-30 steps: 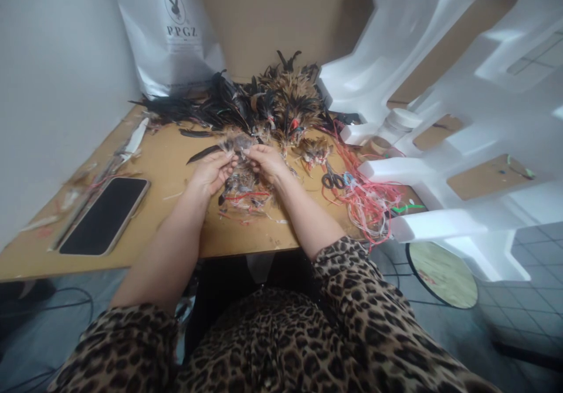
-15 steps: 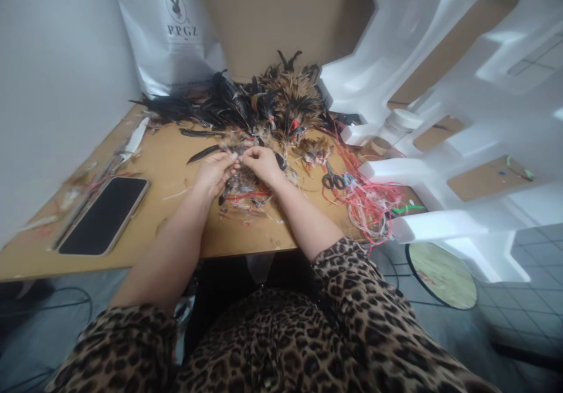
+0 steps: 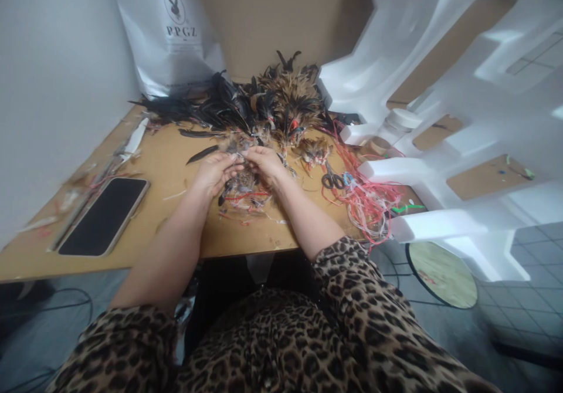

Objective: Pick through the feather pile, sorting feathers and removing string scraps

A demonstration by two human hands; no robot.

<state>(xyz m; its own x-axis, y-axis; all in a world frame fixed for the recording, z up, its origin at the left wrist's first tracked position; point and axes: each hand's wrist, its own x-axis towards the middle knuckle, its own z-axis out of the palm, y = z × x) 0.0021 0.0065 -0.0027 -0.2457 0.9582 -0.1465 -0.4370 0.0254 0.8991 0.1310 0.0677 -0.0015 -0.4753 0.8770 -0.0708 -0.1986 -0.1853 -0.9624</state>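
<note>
My left hand (image 3: 216, 173) and my right hand (image 3: 266, 164) meet over the middle of the table, fingertips pinched close together. Between and just beyond them is a small tuft of fluffy brown feathers (image 3: 234, 143); its base is hidden by my fingers. A long black feather (image 3: 202, 154) points left beside my left hand. Under my hands lies a loose heap of brown feather scraps (image 3: 244, 183) with red and white string bits (image 3: 253, 196). Beyond, black feathers (image 3: 224, 108) and a large brown feather bunch (image 3: 297, 91) are piled up.
Scissors (image 3: 333, 180) lie right of my hands, near a small feather bunch (image 3: 314, 151) and a tangle of pink and white strings (image 3: 373, 202). A phone (image 3: 105, 217) rests at left. White moulded foam (image 3: 396, 173) borders the right side; a silver bag (image 3: 176, 47) stands behind.
My right hand has turned a little, its back flatter and its fingers pointing more toward my left hand. My left hand has barely moved.
</note>
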